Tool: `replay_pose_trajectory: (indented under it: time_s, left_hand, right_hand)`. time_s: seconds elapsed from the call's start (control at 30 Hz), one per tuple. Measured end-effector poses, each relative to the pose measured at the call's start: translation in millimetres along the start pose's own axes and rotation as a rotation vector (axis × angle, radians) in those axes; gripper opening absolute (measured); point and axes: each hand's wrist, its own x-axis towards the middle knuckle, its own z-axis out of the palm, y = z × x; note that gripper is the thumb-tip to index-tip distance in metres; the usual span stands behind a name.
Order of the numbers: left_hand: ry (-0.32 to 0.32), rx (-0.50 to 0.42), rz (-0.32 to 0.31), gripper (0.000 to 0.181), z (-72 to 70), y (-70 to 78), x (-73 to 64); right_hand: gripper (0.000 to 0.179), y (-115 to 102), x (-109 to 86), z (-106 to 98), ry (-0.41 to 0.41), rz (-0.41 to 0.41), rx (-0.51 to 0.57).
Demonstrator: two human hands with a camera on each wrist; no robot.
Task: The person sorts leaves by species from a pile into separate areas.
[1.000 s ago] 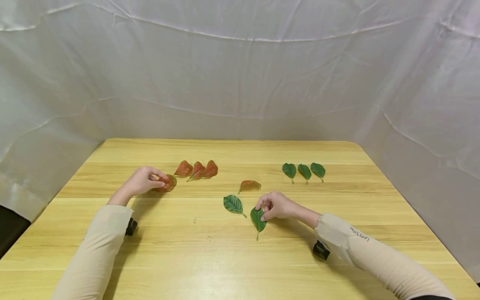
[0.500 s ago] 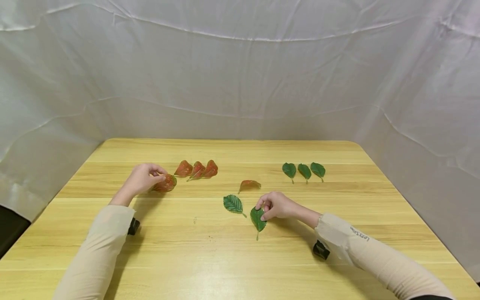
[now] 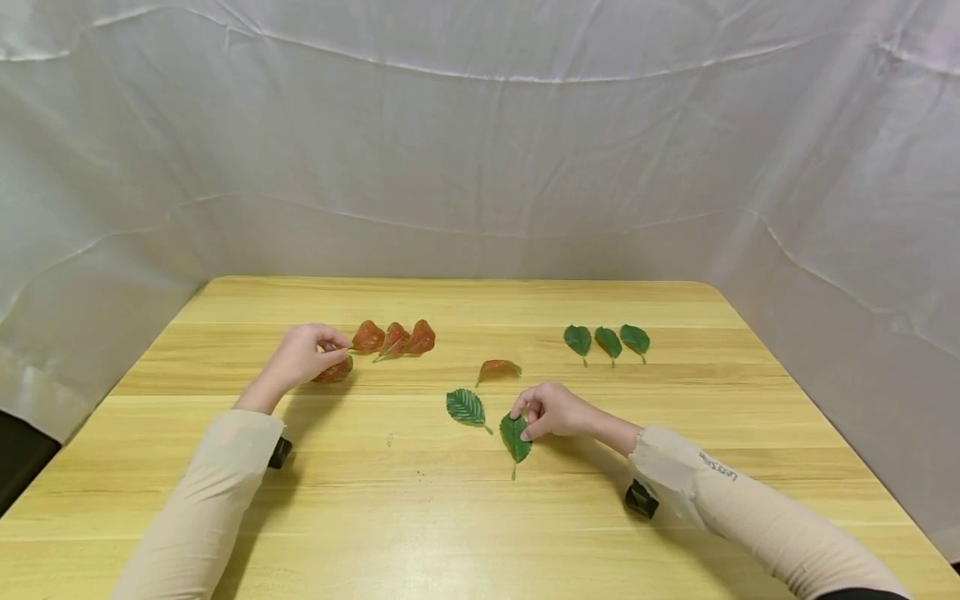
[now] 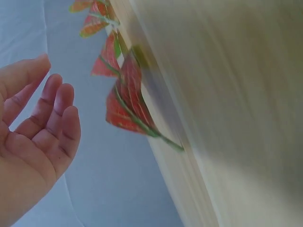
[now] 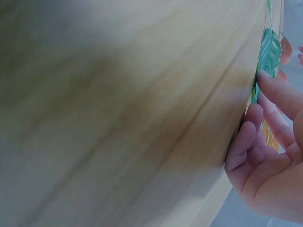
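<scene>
My left hand (image 3: 303,357) hovers over a red leaf (image 3: 335,370) on the left of the table, covering part of it in the head view. The left wrist view shows this hand (image 4: 40,123) holding nothing, its loosely bent fingers apart from the red leaf (image 4: 128,101). Just beyond its fingertips, three red leaves (image 3: 395,339) lie in a row. My right hand (image 3: 558,412) pinches a green leaf (image 3: 514,439) near the middle; the right wrist view shows the thumb on the leaf (image 5: 270,54). Beside it lies another green leaf (image 3: 466,407).
A curled red leaf (image 3: 500,368) lies behind the two middle green leaves. Three green leaves (image 3: 607,342) form a row at the back right. Pale cloth (image 3: 480,167) hangs behind and beside the wooden table (image 3: 420,533).
My left hand has let go of the red leaf and moved slightly right and away from me, toward the red row. My right hand stays on its green leaf.
</scene>
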Motion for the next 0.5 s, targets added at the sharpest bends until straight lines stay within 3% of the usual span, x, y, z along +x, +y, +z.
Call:
replay_pose_trajectory:
  time_s: [0.5]
  left_hand:
    - [-0.073,-0.023,0.143,0.011,27.6,23.4,10.7]
  right_hand:
    - [0.020,-1.0,-0.1,-0.5,-0.001,-0.008,0.003]
